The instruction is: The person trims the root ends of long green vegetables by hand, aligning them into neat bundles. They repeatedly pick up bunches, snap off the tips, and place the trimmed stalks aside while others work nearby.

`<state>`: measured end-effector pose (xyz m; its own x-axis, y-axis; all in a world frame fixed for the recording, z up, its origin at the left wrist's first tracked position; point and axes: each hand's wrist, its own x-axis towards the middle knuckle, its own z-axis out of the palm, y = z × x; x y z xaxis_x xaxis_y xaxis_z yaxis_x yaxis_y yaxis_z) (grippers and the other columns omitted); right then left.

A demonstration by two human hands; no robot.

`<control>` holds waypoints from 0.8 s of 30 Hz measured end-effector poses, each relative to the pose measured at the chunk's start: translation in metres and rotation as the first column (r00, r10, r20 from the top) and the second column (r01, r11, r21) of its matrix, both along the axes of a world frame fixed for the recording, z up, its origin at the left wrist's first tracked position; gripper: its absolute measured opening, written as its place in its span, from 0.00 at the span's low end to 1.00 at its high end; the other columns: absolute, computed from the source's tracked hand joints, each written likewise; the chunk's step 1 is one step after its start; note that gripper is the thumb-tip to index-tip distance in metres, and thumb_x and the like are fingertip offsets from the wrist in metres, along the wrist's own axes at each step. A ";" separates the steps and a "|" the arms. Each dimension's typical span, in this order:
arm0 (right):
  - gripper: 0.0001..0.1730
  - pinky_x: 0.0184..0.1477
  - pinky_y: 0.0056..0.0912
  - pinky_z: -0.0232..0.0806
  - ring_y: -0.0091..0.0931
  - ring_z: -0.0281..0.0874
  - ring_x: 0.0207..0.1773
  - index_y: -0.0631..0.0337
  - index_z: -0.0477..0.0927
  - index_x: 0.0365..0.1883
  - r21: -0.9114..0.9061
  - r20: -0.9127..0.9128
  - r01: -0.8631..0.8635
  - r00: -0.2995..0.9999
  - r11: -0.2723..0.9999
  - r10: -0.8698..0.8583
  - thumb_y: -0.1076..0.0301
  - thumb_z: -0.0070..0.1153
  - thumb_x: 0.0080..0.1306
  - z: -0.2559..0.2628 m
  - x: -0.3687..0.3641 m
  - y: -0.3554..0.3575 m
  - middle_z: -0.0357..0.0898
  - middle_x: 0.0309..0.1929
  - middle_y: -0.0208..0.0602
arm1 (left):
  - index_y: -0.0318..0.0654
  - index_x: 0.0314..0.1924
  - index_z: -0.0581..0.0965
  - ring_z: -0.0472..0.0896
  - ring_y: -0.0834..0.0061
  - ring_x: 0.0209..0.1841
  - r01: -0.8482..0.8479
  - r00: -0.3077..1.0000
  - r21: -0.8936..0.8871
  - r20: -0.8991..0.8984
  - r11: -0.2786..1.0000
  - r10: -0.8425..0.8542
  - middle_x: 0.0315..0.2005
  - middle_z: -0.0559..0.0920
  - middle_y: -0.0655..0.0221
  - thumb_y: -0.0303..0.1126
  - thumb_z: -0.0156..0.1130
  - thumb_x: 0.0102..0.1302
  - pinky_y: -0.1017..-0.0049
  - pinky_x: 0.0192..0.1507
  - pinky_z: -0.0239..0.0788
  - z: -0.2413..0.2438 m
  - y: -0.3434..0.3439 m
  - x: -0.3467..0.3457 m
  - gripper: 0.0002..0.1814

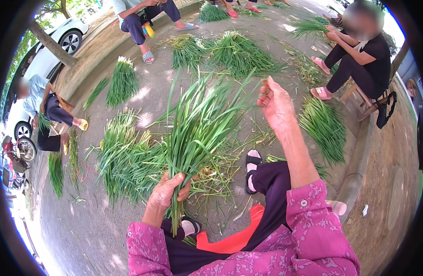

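Observation:
My left hand is wrapped around the lower stems of a bunch of garlic chives, in front of my knees. The stem ends point down towards me, and the long flat leaves fan out away from me. At the bunch's right side my right hand is raised, fingers curled and thumb against them. Some leaf tips reach its fingers; whether it pinches one is unclear. Beyond my left hand lies a broad heap of garlic chives. Loose, partly yellowed leaves litter the ground between my feet.
A red seat-like object shows between my legs. Stacked chives lie to the right, with more piles ahead. Seated people work around me. A concrete kerb curves along the right; a pink-capped container stands beside my sleeve.

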<state>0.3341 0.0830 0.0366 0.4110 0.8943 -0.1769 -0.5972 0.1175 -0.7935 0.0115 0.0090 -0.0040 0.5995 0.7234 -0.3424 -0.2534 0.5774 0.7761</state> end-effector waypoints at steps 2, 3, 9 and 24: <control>0.09 0.25 0.21 0.63 0.16 0.67 0.21 0.55 0.77 0.31 0.010 0.004 0.011 1.000 1.000 -0.011 0.59 0.54 0.62 -0.001 0.001 0.001 0.73 0.22 0.23 | 0.28 0.42 0.72 0.64 0.83 0.15 0.000 1.000 0.009 -0.008 1.000 0.000 0.19 0.73 0.70 0.46 0.61 0.58 0.83 0.12 0.55 0.000 0.000 0.000 0.25; 0.09 0.25 0.21 0.63 0.16 0.67 0.21 0.55 0.77 0.31 0.020 0.003 0.007 1.000 1.000 -0.007 0.59 0.54 0.62 -0.003 0.002 0.001 0.73 0.22 0.23 | 0.28 0.43 0.72 0.64 0.83 0.15 0.000 1.000 0.014 -0.015 1.000 0.001 0.20 0.73 0.70 0.46 0.61 0.58 0.83 0.12 0.55 -0.001 0.000 0.000 0.25; 0.07 0.24 0.20 0.63 0.15 0.67 0.21 0.53 0.77 0.30 -0.030 0.000 0.051 0.999 0.998 -0.051 0.60 0.54 0.62 0.000 0.001 0.001 0.73 0.21 0.21 | 0.29 0.43 0.71 0.64 0.82 0.14 0.014 0.999 0.042 -0.037 0.999 -0.013 0.17 0.71 0.71 0.47 0.59 0.59 0.82 0.13 0.54 -0.004 0.001 -0.001 0.26; 0.07 0.25 0.19 0.63 0.14 0.67 0.21 0.53 0.77 0.31 -0.037 0.026 0.013 1.000 0.999 -0.012 0.61 0.54 0.62 0.002 -0.008 -0.001 0.72 0.21 0.20 | 0.30 0.44 0.70 0.62 0.82 0.11 -0.071 0.995 -0.012 -0.065 0.997 0.070 0.11 0.64 0.74 0.52 0.54 0.61 0.81 0.14 0.52 -0.001 0.007 0.007 0.27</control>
<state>0.3263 0.0822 0.0385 0.4270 0.8819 -0.1997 -0.5755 0.0946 -0.8123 0.0186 0.0162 -0.0046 0.5236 0.7579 -0.3892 -0.2438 0.5710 0.7839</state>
